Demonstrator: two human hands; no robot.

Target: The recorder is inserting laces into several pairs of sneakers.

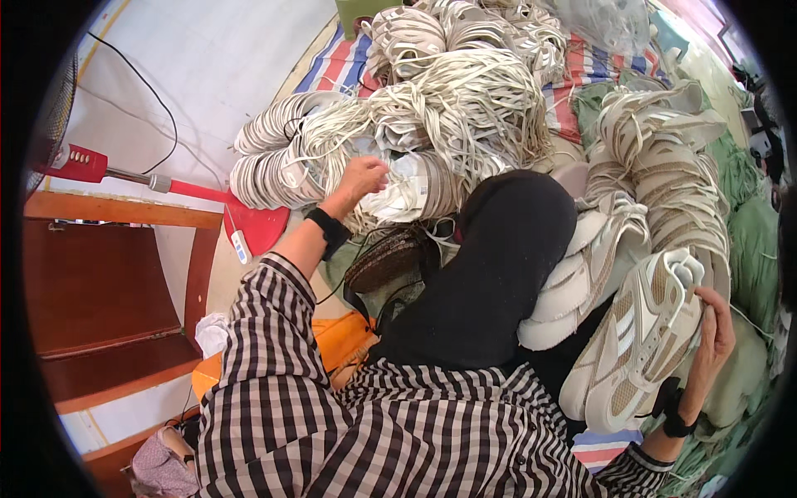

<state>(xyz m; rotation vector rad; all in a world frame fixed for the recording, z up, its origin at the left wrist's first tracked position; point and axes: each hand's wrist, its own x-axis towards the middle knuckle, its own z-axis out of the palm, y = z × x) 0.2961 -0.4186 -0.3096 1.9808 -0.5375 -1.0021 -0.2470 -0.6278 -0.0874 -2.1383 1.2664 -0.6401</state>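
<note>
My left hand is over a heap of beige and white shoe uppers, its fingers curled together. Whether anything small is pinched in them I cannot make out. Just beside that hand lies a stack of uppers, and a thick tangle of cream shoelaces spreads behind it. At the right, my right hand grips the edge of some beige and white shoe uppers, with mesh panels and pale stripes, that lean against my leg. More nested uppers rest against my knee.
Further stacks of uppers stand at the left and a long row at the right. Green sacking borders the right side. A red fan stand and a wooden chair are at the left. A striped sheet lies underneath.
</note>
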